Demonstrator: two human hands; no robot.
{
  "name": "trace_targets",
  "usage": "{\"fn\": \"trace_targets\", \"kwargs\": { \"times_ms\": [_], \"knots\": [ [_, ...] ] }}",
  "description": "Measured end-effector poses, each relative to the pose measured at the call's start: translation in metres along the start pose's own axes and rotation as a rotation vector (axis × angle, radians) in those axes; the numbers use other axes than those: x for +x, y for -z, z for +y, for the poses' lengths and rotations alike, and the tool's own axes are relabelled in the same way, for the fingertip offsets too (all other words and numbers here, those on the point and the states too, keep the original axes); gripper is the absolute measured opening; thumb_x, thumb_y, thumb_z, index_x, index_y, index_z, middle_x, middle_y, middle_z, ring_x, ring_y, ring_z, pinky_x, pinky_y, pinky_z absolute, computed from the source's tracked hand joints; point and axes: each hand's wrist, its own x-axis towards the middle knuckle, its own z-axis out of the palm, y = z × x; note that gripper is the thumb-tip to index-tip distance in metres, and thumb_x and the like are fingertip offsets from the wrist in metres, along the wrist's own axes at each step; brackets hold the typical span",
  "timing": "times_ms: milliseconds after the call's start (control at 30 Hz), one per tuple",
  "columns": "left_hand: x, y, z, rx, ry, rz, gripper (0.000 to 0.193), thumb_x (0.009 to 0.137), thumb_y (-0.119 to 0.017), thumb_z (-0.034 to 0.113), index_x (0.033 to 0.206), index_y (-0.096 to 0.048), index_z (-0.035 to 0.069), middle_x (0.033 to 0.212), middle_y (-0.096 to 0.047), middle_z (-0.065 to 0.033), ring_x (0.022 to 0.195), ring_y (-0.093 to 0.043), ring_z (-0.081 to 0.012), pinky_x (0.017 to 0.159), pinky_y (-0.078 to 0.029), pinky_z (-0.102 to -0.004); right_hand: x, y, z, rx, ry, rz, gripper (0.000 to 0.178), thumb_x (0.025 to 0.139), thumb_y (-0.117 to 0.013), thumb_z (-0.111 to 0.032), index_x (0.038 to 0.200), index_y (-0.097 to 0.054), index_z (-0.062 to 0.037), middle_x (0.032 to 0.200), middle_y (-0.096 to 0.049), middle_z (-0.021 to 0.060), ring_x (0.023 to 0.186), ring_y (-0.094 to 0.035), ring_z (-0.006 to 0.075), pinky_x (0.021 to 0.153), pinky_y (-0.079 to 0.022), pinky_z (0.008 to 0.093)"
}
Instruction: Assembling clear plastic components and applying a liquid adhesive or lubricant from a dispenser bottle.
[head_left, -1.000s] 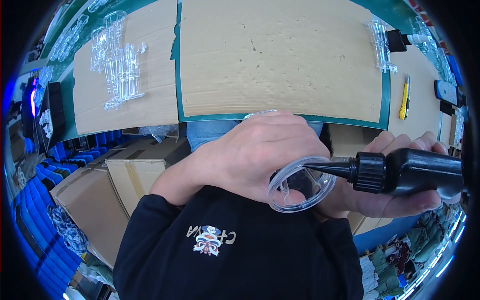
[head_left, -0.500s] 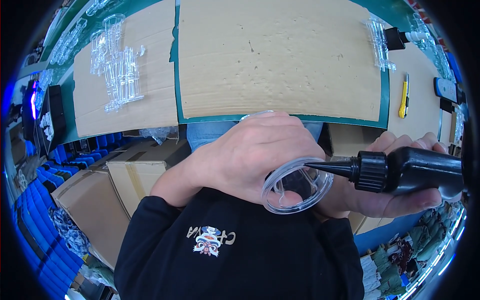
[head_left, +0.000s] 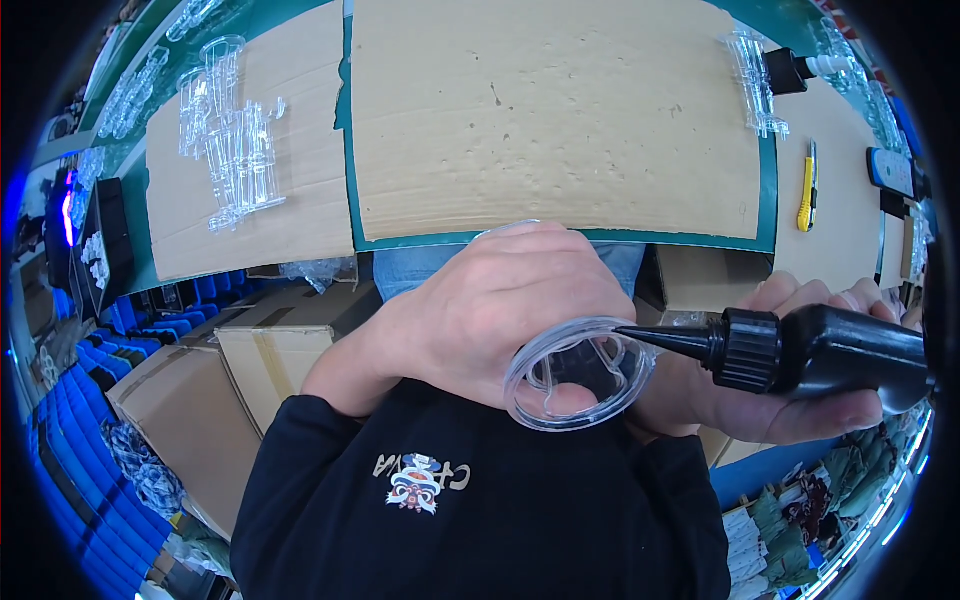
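Observation:
My left hand [head_left: 510,295] is wrapped around a clear plastic cylinder with a round flanged rim [head_left: 578,421], and the open end is tilted toward me. Clear inner parts show through that opening; my fingers hide most of the body. Above my knuckles a sliver of the other end peeks out. In my right hand [head_left: 745,408] lies a black squeeze bottle [head_left: 855,350], gripped between thumb and fingers and held nearly level. Its ribbed collar and long pointed nozzle [head_left: 670,340] face left. The nozzle tip is at the upper edge of the rim; whether liquid comes out cannot be made out.
A cardboard sheet [head_left: 560,130] covers the green table. Clear plastic parts [head_left: 240,160] are grouped at the left, with more [head_left: 752,85] at the right beside another black bottle [head_left: 787,70]. A yellow utility knife [head_left: 807,190] lies right. Cardboard boxes [head_left: 275,350] stand below the table edge.
The clear cylinder and my left hand have shifted slightly left. The nozzle tip now sits a little farther right along the rim. Both hands keep their hold.

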Motion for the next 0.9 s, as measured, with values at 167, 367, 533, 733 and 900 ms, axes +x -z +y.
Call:
{"fn": "trace_targets", "kwargs": {
  "times_ms": [167,367,533,733,900],
  "knots": [
    [0.003,-0.002,0.001,-0.009,-0.021,0.048,0.028,0.069,-0.078,0.02,0.086,-0.063,0.005,0.081,-0.063,-0.0058,0.071,-0.059,-0.0228,0.069,-0.047,-0.0341,0.002,0.006,-0.006,-0.062,0.013,-0.025,0.059,0.088,-0.058,-0.052,0.125,-0.041,-0.009,0.102,-0.058,0.0055,0.059,-0.06,0.0099,0.045,-0.037,0.0179],
    [0.005,-0.001,0.004,-0.01,-0.023,0.066,0.027,0.067,-0.08,0.018,0.084,-0.063,0.006,0.079,-0.063,-0.006,0.069,-0.058,-0.0226,0.067,-0.047,-0.0346,0.0,0.007,-0.012,0.033,-0.034,0.021,0.06,0.088,-0.058,-0.053,0.125,-0.041,-0.0091,0.101,-0.057,0.0045,0.062,-0.06,0.0098,0.045,-0.035,0.019],
    [0.005,-0.002,0.004,-0.03,-0.014,0.077,0.028,0.066,-0.081,0.018,0.084,-0.063,0.006,0.078,-0.064,-0.0061,0.069,-0.058,-0.0227,0.067,-0.048,-0.0346,-0.003,0.005,-0.014,0.175,-0.088,0.084,0.062,0.088,-0.058,-0.054,0.126,-0.04,-0.009,0.1,-0.057,0.0036,0.066,-0.059,0.0094,0.045,-0.033,0.0203],
    [0.005,-0.001,0.004,-0.037,-0.017,0.087,0.029,0.065,-0.082,0.017,0.084,-0.063,0.006,0.078,-0.064,-0.0061,0.068,-0.058,-0.0225,0.067,-0.048,-0.0344,0.001,0.021,-0.018,-0.009,-0.083,-0.12,0.061,0.088,-0.058,-0.055,0.125,-0.04,-0.0104,0.099,-0.057,0.0039,0.067,-0.059,0.0103,0.047,-0.035,0.0203],
    [0.004,-0.002,0.005,-0.051,-0.007,0.102,0.029,0.065,-0.082,0.017,0.084,-0.063,0.006,0.077,-0.064,-0.006,0.068,-0.058,-0.0222,0.067,-0.048,-0.0342,0.001,0.023,-0.02,-0.157,-0.08,-0.281,0.06,0.087,-0.058,-0.055,0.124,-0.039,-0.0115,0.099,-0.058,0.0042,0.068,-0.059,0.0109,0.049,-0.036,0.0203]
  ]
}}
